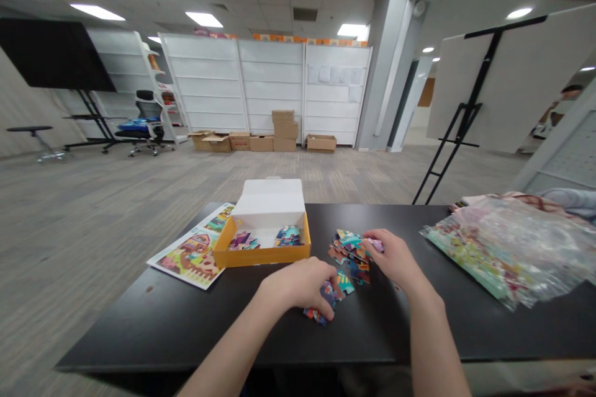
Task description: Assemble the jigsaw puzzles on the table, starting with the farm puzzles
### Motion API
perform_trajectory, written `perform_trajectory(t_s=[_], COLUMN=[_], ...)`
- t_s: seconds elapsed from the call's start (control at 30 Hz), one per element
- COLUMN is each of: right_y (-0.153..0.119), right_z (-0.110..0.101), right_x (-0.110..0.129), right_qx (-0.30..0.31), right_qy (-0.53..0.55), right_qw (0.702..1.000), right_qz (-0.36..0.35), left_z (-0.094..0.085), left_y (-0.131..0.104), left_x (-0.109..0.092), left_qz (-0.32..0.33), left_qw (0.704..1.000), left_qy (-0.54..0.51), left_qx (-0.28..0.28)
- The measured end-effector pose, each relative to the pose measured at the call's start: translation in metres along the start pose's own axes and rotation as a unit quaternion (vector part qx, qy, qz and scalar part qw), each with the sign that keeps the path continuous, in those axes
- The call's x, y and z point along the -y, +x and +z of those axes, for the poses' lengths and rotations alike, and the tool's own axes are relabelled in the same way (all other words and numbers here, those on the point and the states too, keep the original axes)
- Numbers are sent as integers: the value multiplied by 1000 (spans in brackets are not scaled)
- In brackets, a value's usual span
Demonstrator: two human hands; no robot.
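Observation:
Colourful puzzle pieces lie in a loose pile on the black table, right of a yellow box with its white lid raised. More pieces rest inside the box in two groups. My left hand is curled around purple and red pieces near the front of the pile, its thumb and fingers on them. At the pile's right side my right hand has its fingertips closed on a pink-purple piece. A teal piece lies between the hands.
A printed picture sheet lies left of the box, partly against it. Clear plastic bags with colourful contents cover the table's right side, with folded cloth behind them. A whiteboard stand stands beyond the table.

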State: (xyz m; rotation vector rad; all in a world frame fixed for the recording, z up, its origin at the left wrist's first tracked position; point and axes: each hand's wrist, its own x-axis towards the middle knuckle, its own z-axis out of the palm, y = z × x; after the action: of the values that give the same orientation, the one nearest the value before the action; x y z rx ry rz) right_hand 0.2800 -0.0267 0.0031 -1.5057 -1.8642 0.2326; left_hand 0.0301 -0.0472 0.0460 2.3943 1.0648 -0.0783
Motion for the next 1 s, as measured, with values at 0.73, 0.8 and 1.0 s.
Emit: perform_trajectory(t_s=[0.73, 0.8, 1.0], right_y=[-1, -1, -2], right_z=[4, 3, 2], right_x=[0, 2, 7], right_qx=[14, 15, 21], right_qy=[9, 9, 12], right_qw=[1000, 1000, 1000], right_qz=[-7, -4, -3], left_z=[-38, -37, -36], left_y=[2, 6, 13], left_x=[119, 129, 131], left_qz=[-151, -142, -124], left_qw=[964, 968, 978], left_qy=[-4, -30, -7], left_qx=[-220, -206, -169])
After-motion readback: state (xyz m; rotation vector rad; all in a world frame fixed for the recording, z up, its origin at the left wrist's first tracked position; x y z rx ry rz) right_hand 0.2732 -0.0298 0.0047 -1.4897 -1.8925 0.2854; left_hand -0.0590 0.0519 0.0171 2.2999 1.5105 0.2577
